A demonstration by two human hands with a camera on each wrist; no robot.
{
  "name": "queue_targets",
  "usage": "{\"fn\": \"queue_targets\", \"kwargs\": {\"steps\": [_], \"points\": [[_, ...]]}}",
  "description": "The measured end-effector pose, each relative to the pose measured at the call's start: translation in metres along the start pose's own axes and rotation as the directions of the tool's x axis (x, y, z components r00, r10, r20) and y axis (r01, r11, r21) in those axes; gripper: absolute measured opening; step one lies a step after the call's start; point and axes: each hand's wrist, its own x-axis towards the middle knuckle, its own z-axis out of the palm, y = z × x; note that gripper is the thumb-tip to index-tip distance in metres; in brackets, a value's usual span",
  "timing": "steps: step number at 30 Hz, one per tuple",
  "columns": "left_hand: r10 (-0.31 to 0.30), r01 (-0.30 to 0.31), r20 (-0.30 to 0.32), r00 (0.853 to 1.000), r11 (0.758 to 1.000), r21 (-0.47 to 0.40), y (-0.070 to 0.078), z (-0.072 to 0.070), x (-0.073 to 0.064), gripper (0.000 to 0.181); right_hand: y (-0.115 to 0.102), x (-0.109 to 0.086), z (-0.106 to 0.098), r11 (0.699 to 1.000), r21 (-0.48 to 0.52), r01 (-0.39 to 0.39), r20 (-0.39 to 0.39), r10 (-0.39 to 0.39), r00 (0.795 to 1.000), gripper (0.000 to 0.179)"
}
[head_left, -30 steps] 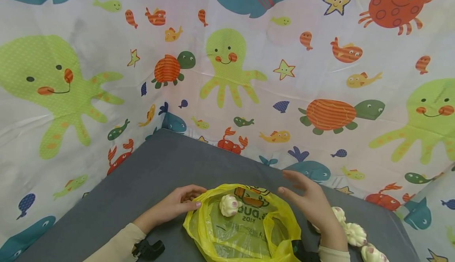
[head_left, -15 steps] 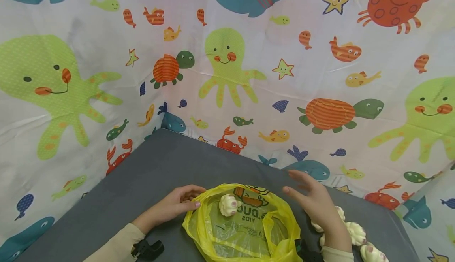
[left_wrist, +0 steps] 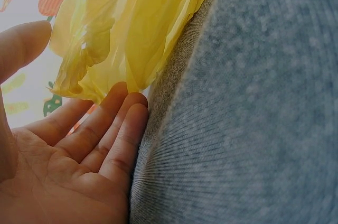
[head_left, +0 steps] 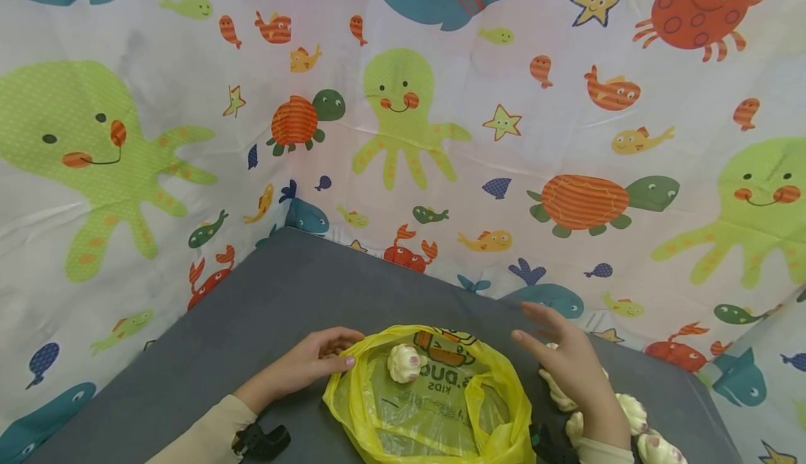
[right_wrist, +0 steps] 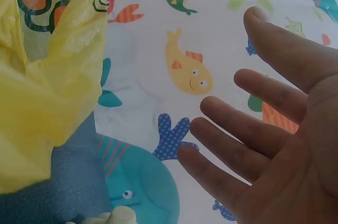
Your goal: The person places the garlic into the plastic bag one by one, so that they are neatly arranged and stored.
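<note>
A yellow plastic bag [head_left: 441,436] stands with its mouth spread wide on the grey surface. One garlic bulb [head_left: 405,364] shows inside it, by the printed wall. My left hand [head_left: 311,360] is at the bag's left rim; in the left wrist view its fingers [left_wrist: 119,145] are loosely extended, their tips touching the yellow plastic. To the right of the bag, my right hand [head_left: 569,362] is held in the air with fingers apart and nothing in them. Below and beside it lie several garlic bulbs [head_left: 632,411], partly hidden by the hand and wrist.
The grey surface [head_left: 315,282] meets a white fabric wall [head_left: 441,219] printed with sea animals at the back and left. Black straps are worn on both wrists, the left wrist strap [head_left: 263,443] lying near the bag.
My right hand has drifted right, away from the bag's rim and over the garlic bulbs, uncovering some on its left. The left hand and the bag have stayed in place.
</note>
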Motion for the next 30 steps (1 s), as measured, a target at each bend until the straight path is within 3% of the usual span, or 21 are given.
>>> {"fn": "queue_targets", "kwargs": {"steps": [30], "points": [[-0.008, 0.007, -0.006, 1.000, 1.000, -0.011, -0.001, 0.002, 0.000, 0.049, 0.030, -0.002, -0.006, 0.997, 0.030, -0.064, 0.000, 0.064, 0.998, 0.080]]}}
